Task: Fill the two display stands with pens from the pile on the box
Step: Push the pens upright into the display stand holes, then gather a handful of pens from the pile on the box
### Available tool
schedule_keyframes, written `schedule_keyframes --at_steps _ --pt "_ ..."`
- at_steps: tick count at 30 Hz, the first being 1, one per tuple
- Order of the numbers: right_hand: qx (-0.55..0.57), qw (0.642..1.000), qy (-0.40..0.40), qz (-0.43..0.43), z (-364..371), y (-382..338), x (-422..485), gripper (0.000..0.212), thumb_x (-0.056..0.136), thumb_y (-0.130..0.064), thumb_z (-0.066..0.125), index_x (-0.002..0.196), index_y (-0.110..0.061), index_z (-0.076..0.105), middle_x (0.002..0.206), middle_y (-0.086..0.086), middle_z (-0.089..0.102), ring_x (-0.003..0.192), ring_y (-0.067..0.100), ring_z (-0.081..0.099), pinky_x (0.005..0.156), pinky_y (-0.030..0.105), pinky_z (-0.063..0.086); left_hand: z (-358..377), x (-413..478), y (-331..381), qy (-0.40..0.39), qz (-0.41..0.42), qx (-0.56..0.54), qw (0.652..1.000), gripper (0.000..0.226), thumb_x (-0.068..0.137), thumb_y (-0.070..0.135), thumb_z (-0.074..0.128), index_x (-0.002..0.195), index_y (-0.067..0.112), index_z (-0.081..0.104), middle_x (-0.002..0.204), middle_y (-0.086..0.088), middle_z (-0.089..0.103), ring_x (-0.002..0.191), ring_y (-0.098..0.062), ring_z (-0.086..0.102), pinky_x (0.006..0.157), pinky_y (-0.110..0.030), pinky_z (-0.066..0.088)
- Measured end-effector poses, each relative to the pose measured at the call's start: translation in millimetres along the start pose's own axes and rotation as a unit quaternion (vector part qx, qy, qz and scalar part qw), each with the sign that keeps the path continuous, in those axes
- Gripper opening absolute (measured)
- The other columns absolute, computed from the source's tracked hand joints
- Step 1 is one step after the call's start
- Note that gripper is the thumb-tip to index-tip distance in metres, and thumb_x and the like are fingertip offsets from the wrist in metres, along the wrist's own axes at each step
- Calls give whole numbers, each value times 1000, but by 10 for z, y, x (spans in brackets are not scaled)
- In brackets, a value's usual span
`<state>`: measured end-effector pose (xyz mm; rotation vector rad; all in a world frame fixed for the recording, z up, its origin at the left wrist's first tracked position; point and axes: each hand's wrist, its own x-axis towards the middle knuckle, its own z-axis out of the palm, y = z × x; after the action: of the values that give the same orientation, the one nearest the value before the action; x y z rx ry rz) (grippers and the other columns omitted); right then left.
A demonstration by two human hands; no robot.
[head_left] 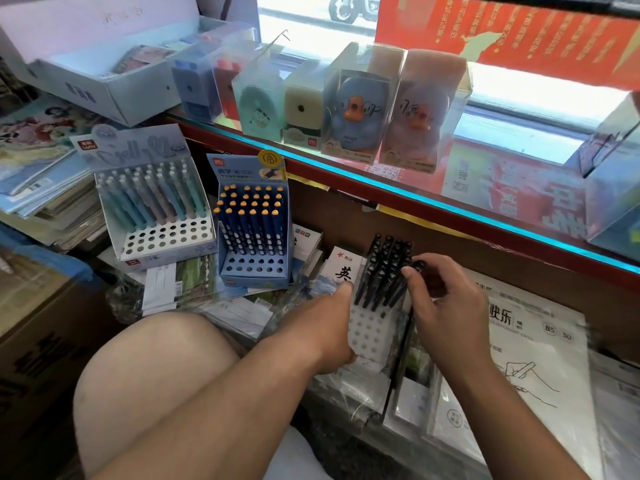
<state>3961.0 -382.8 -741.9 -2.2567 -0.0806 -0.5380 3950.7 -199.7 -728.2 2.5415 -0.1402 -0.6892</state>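
A white display stand (370,329) with rows of holes leans on wrapped packs in front of me, its back rows filled with black pens (382,271). My left hand (329,327) grips the stand's left side, thumb up along its edge. My right hand (446,306) is at the stand's right side, its curled fingers pinching a black pen by the rightmost pens. To the left stand a pale blue stand (166,237) with pastel pens and a darker blue stand (254,268) with orange-tipped navy pens. Both have empty front holes.
A glass counter edge (415,199) runs above, carrying boxed sharpeners (356,109). Stacked notebooks (45,188) lie at left, a cardboard box (38,327) at lower left and plastic-wrapped paper packs (540,344) under and right of the white stand. My knee (156,382) fills the lower middle.
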Motion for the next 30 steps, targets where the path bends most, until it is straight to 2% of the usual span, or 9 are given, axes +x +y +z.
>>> schedule_keyframes --at_steps 9,12,15,19,21,23,27,30 --pt "-9 1000 -6 -6 36 40 -25 17 95 -27 67 109 -18 71 94 -10 64 86 -1 60 74 16 49 16 55 -49 1 -4 -40 999 74 76 29 88 129 30 38 115 2 65 106 -24 65 90 -48 57" --pt "-24 999 -26 -2 53 35 -53 15 96 -25 67 109 -19 72 95 -9 64 86 5 60 76 23 51 22 66 -59 5 -3 -49 999 75 75 30 89 130 31 38 116 3 66 106 -24 65 90 -47 58" --pt "-14 999 -31 16 62 -4 -89 13 96 -26 68 108 -23 65 91 -11 63 83 3 60 69 22 51 28 66 -63 8 -3 -46 999 76 75 30 89 131 31 38 116 3 65 106 -24 65 90 -48 58" --pt "-92 994 -63 -18 100 32 -103 9 96 -25 68 98 -25 59 86 -13 56 76 6 54 64 27 47 28 65 -54 9 -4 -44 999 74 74 31 89 128 32 38 115 3 65 106 -24 65 90 -48 58" --pt "-110 991 -68 -16 98 41 -89 10 95 -28 68 102 -24 61 91 -12 55 81 8 55 67 28 49 29 55 -51 9 -8 -44 999 74 75 31 88 128 32 37 115 3 65 106 -24 65 90 -48 57" --pt "-106 992 -67 -1 78 18 -81 20 93 -32 69 110 -23 64 100 -10 56 88 9 57 72 26 49 24 27 -44 14 -11 -42 999 74 77 33 86 129 32 34 120 2 62 110 -25 63 93 -48 56" --pt "-68 996 -45 -27 -15 -198 -80 27 92 -34 69 115 -20 66 106 -10 54 96 10 57 77 27 51 -123 -48 -50 74 -26 -94 993 83 81 39 82 144 29 29 148 0 44 131 -25 52 106 -46 49" --pt "-40 996 -52 -65 -25 -446 -30 29 91 -36 66 116 -21 66 111 -11 54 101 7 55 82 26 52 -416 -129 -75 118 -23 -181 976 82 78 41 83 145 29 36 139 0 52 118 -20 60 102 -42 53"
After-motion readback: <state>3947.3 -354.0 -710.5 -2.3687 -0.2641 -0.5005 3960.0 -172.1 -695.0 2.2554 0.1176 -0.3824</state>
